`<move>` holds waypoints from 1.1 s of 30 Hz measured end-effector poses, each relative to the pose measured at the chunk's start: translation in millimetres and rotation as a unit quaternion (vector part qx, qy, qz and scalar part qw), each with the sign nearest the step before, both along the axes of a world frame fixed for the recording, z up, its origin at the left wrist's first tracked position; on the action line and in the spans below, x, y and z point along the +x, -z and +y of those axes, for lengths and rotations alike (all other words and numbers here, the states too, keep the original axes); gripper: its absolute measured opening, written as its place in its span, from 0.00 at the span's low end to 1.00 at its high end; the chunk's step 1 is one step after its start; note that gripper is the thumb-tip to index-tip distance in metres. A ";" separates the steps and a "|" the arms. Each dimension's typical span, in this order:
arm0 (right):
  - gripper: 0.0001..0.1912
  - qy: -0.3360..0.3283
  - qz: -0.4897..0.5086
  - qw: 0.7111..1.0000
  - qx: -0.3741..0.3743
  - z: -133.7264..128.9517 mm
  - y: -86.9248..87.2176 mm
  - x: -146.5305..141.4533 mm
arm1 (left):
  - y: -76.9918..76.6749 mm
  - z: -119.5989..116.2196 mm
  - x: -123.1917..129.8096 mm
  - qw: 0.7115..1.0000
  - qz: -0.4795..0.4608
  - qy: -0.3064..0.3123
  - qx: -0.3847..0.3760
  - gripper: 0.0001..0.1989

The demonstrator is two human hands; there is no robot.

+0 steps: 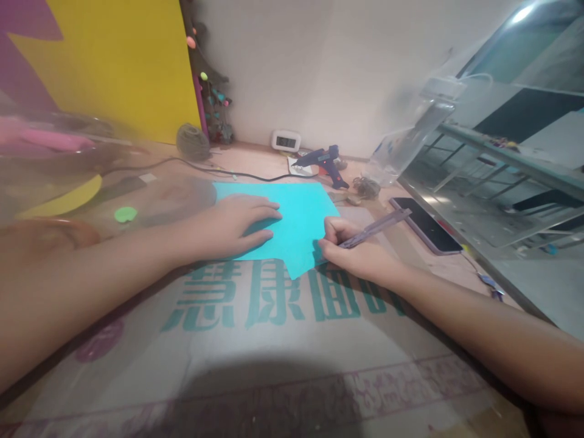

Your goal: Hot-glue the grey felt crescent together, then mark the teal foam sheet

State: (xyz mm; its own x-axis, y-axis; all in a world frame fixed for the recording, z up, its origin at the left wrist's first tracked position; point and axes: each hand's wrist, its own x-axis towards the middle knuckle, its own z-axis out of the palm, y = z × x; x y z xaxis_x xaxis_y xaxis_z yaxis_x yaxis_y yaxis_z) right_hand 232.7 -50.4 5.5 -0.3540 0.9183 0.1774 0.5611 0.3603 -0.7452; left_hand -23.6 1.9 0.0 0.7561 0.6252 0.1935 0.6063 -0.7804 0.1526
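Observation:
A bright blue sheet of paper (301, 210) lies on the printed table covering, one pointed corner of it sticking out toward me. My left hand (246, 225) rests flat on the left part of the sheet, fingers spread and holding nothing. At the sheet's right edge, my right hand (344, 246) is closed in a pen-like grip round a slim purplish-grey craft knife (381, 226). The knife's back end slants up to the right. Its tip is hidden by my fingers.
Behind the sheet are a glue gun (326, 164), a small white digital clock (286, 141) and a black cord (246, 177). A phone (426, 226) lies right of my right hand near the table edge. A ball of grey yarn (192, 141) sits at back left.

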 end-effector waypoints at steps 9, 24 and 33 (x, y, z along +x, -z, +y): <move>0.14 0.019 0.009 1.000 0.010 -1.8 -3.8 0.0 | 1.4 1.1 -0.3 1.000 0.005 -0.001 0.004 0.24; 0.14 0.052 -0.013 0.999 0.001 -4.3 -7.1 -3.2 | 1.0 0.8 0.5 1.000 0.002 -0.003 0.005 0.23; 0.14 0.052 -0.021 0.998 -0.006 -4.1 -8.2 -3.9 | -0.1 0.2 0.8 1.000 0.003 -0.003 0.006 0.23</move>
State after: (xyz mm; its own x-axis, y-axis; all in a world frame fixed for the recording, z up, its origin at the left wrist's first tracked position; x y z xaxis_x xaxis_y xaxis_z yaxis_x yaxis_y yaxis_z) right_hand 228.8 -54.6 13.8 -0.2628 0.9528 0.1521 0.6266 0.2884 -0.7240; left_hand -22.8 2.2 0.1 0.7538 0.6274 0.1955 0.6119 -0.7786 0.1394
